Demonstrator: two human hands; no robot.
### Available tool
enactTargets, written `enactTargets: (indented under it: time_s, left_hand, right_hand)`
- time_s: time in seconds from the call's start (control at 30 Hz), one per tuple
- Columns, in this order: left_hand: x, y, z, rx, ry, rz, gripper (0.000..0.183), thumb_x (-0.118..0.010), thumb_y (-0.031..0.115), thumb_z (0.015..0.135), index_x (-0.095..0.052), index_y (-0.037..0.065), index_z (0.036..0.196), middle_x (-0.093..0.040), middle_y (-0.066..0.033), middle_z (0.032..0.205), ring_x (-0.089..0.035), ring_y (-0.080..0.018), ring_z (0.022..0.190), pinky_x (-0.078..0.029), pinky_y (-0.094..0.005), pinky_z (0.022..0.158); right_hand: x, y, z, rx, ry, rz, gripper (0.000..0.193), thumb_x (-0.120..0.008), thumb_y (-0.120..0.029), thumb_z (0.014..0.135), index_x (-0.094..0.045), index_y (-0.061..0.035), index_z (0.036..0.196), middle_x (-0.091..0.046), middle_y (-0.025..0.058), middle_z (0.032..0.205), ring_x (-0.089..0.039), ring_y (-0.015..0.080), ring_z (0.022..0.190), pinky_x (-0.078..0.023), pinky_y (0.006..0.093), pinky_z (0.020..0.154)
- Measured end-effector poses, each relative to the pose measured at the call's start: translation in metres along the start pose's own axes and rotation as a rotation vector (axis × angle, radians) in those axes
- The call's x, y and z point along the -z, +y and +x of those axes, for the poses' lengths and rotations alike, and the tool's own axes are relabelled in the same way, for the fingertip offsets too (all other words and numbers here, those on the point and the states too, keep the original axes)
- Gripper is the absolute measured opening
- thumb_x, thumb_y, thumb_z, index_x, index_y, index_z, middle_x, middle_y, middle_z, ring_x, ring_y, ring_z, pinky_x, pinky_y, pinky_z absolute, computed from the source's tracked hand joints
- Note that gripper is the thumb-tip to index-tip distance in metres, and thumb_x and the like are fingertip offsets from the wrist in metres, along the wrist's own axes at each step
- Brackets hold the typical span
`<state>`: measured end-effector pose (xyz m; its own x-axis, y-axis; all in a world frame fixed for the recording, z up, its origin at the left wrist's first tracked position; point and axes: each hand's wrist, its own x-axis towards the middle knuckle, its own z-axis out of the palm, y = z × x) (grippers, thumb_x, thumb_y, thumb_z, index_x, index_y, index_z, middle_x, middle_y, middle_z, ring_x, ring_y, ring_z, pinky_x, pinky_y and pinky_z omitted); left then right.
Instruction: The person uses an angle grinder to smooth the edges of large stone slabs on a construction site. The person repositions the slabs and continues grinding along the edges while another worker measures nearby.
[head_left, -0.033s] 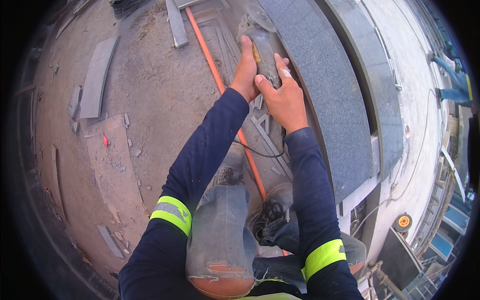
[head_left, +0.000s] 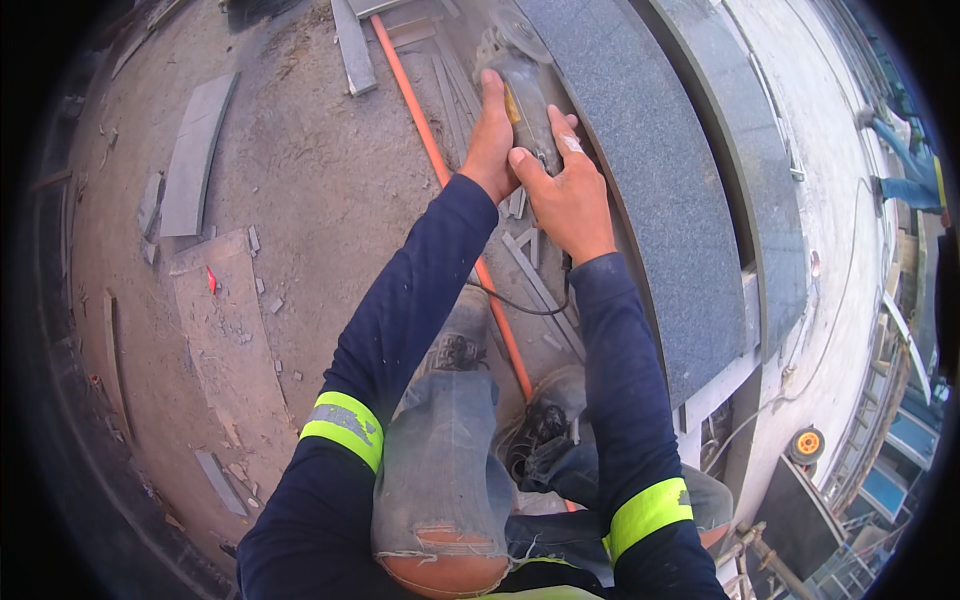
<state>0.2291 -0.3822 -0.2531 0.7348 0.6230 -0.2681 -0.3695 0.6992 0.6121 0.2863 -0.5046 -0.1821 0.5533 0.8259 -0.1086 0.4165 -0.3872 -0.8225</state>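
Both my hands are wrapped round an angle grinder (head_left: 527,92), its grey body dusty and marked with a yellow label. My left hand (head_left: 490,142) grips it from the left side, thumb along the body. From the right, my right hand (head_left: 568,193) closes on its rear part, with a pale strip round one finger. The grinder's disc (head_left: 520,36) lies at the far end, close to the edge of a dark grey stone slab (head_left: 640,180). A black cord (head_left: 530,311) loops down below my hands. My palms hide part of the tool's body.
An orange pipe (head_left: 430,150) runs along the dusty ground beside my boots. A second stone slab (head_left: 740,130) lies farther right. Stone offcuts (head_left: 198,155) and a board (head_left: 225,330) are scattered at left. Another person (head_left: 905,165) is at the far right, near a small orange-hubbed wheel (head_left: 805,445).
My hands and the grinder stay in the same place. At the far right the other person has shifted slightly.
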Motion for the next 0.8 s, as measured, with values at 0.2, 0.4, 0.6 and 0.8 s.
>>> enactTargets:
  time_s: [0.2,0.4,0.6,0.8]
  left_hand:
    - [-0.003,0.005,0.007,0.001,0.003,0.000,0.095,-0.026,0.080,0.110,-0.042,0.001,0.160,-0.066,-0.0341,0.138,-0.074,-0.0467,0.115,-0.065,-0.0602,0.099]
    - [-0.010,-0.003,0.004,-0.028,0.043,-0.050,0.090,-0.031,0.075,0.112,-0.043,-0.001,0.158,-0.063,-0.0286,0.138,-0.072,-0.0449,0.123,-0.065,-0.0612,0.099]
    - [-0.011,-0.005,-0.003,0.059,0.045,-0.097,0.090,-0.031,0.076,0.112,-0.043,0.000,0.158,-0.060,-0.0300,0.142,-0.072,-0.0457,0.122,-0.064,-0.0618,0.100]
    - [-0.011,-0.005,-0.004,0.008,0.032,-0.097,0.087,-0.035,0.074,0.112,-0.046,-0.001,0.154,-0.066,-0.0301,0.133,-0.075,-0.0455,0.114,-0.065,-0.0602,0.096]
  right_hand:
    - [0.003,-0.003,0.008,-0.069,-0.028,0.024,0.088,-0.075,-0.041,0.096,-0.044,-0.0042,0.169,-0.072,0.0284,0.137,-0.077,0.0330,0.101,-0.063,0.0399,0.078]
    - [0.005,0.003,0.003,-0.056,-0.004,0.017,0.087,-0.072,-0.045,0.096,-0.045,-0.0031,0.167,-0.075,0.0333,0.130,-0.072,0.0476,0.125,-0.055,0.0461,0.109]
    - [0.012,-0.002,-0.007,-0.050,-0.009,-0.003,0.085,-0.071,-0.045,0.098,-0.046,-0.0044,0.168,-0.076,0.0332,0.126,-0.073,0.0457,0.125,-0.056,0.0454,0.108]
    - [0.011,-0.003,-0.007,-0.038,0.012,-0.030,0.082,-0.070,-0.046,0.101,-0.045,-0.0063,0.168,-0.068,0.0333,0.140,-0.072,0.0435,0.127,-0.060,0.0448,0.102]
